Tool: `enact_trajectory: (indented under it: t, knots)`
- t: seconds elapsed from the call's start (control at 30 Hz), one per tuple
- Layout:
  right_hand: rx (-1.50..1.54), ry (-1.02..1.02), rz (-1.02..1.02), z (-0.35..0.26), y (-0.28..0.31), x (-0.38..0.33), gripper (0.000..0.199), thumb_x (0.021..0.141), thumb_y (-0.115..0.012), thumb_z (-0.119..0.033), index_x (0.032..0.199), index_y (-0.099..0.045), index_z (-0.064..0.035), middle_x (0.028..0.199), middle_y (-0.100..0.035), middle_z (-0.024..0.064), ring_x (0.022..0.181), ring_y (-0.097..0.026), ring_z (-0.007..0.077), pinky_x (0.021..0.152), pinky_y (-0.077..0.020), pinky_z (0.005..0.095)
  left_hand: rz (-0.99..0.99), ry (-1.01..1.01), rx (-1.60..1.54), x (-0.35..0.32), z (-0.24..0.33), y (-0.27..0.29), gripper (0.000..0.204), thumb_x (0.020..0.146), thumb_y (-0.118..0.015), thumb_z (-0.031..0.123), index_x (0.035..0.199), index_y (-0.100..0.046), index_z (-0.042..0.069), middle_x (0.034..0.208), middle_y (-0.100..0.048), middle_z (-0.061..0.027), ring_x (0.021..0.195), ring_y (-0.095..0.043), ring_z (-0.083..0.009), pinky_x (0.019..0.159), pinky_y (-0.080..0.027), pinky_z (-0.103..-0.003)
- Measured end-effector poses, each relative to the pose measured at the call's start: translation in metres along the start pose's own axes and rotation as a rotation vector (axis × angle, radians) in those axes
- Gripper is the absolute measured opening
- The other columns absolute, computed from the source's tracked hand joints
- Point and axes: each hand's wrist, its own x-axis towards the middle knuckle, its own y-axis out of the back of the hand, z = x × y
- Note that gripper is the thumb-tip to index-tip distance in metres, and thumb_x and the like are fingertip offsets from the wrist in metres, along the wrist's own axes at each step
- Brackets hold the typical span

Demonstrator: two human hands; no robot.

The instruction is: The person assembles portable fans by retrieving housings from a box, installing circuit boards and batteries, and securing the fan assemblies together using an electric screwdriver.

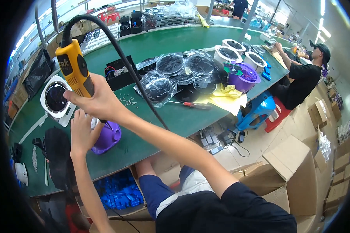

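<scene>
My right hand (pixel 95 99) is wrapped round a yellow and black electric screwdriver (pixel 76 70), held tip down with its thumb across the body. A thick black cord (pixel 116 44) runs from its top and arches across the view. Below it, my left hand (pixel 83 130) grips the near-left side of a purple plastic housing (pixel 108 136) on the green table. Fingers and wrist hide much of the housing and the screwdriver's tip; something pale shows between the fingers. Just beyond my hands stands a white housing with a round black face (pixel 57 99).
Bagged black round parts (pixel 171 64) are heaped mid-table, near loose screws (pixel 129 101), a red-handled screwdriver (pixel 196 105) and a purple housing with a green circuit board (pixel 247 79). A co-worker (pixel 305 73) sits at the right. Blue parts (pixel 118 192) fill a box under the table edge.
</scene>
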Motion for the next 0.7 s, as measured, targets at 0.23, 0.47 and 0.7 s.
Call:
enact_trajectory:
  t: [0.23, 0.47, 0.7]
  knots:
    - [-0.466, 0.342, 0.252, -0.004, 0.017, -0.002, 0.029, 0.089, -0.08, -0.02, 0.103, -0.062, -0.0017, 0.082, -0.062, 0.0014, 0.071, -0.058, 0.0085, 0.062, -0.0488, 0.0284, -0.022, 0.076, -0.014, -0.003, -0.006, 0.003, 0.056, 0.096, -0.06, 0.047, 0.142, -0.057, 0.016, 0.139, -0.055, -0.0192, 0.127, -0.052, -0.0384, 0.101, -0.044, -0.047]
    - [-0.347, 0.1, 0.399, -0.002, 0.058, -0.004, 0.033, 0.089, -0.08, -0.025, 0.101, -0.061, -0.0018, 0.08, -0.065, 0.0012, 0.072, -0.058, 0.0075, 0.065, -0.0491, 0.0266, 0.116, 0.236, 0.159, 0.01, 0.025, 0.009, 0.048, 0.097, -0.058, 0.044, 0.137, -0.063, 0.017, 0.143, -0.053, -0.0175, 0.132, -0.049, -0.0374, 0.11, -0.041, -0.048]
    - [-0.276, -0.03, 0.358, -0.01, 0.051, -0.016, 0.028, 0.091, -0.078, -0.021, 0.102, -0.061, -0.0018, 0.079, -0.064, -0.0002, 0.072, -0.058, 0.0053, 0.063, -0.0479, 0.0251, -0.042, -0.294, 0.042, 0.017, 0.021, 0.019, 0.018, 0.078, -0.075, 0.021, 0.094, -0.077, 0.012, 0.132, -0.057, -0.0066, 0.135, -0.045, -0.0287, 0.11, -0.04, -0.044]
